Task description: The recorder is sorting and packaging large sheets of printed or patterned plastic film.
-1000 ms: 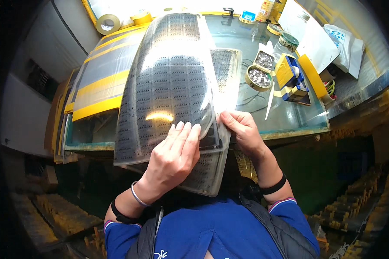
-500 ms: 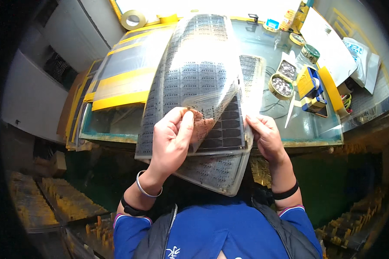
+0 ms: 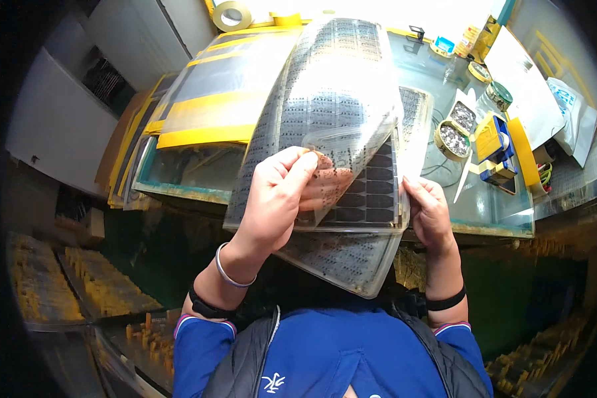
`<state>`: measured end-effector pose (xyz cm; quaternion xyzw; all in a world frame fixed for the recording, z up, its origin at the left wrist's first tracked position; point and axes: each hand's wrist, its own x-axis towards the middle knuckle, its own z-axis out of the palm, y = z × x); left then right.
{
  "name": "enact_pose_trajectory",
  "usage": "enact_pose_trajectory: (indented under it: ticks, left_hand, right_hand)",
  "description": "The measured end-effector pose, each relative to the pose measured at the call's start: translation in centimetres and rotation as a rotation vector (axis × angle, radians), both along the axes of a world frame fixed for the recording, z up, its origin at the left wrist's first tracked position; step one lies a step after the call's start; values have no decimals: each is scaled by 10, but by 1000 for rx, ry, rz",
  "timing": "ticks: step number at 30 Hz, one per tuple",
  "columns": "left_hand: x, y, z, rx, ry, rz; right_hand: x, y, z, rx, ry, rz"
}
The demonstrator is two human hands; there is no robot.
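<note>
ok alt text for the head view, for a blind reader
The left hand pinches the folded-back corner of a clear printed film above a dark sheet, the right hand pinching its right edge. Beyond, yellow-taped sheets and a tape dispenser sit on a glass table.

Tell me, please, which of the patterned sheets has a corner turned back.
The top sheet, its corner pinched in the left hand; the lower sheet, jutting out below, shows no turned corner.

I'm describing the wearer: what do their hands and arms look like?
Left hand and right hand are gloveless. The left arm wears a silvery bangle and black band; the right arm, another band. Short blue sleeves have pink and white edging.
</note>
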<state>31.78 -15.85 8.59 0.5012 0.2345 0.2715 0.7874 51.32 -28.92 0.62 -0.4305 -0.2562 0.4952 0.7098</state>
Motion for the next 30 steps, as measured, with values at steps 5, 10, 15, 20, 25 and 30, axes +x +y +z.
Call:
enact_pose_trajectory:
  ticks: [5, 10, 15, 20, 25, 30]
  left_hand:
    - [-1, 11, 2, -112, 19, -58]
    - [-2, 16, 6, -157, 35, -71]
    - [1, 15, 3, -159, 0, -88]
    - [6, -15, 8, 579, -113, 194]
    - [18, -29, 2, 1752, 69, 112]
    - [24, -39, -5, 1878, 370, -20]
  right_hand:
    - [-4, 2, 6, -27, 0, -46]
    - [2, -1, -1, 26, 6, 13]
    - [-5, 0, 8, -48, -25, -82]
    - [-3, 1, -4, -11, -213, -74]
    - [-6, 4, 0, -3, -158, 10]
    - [-3, 2, -6, 37, -155, -31]
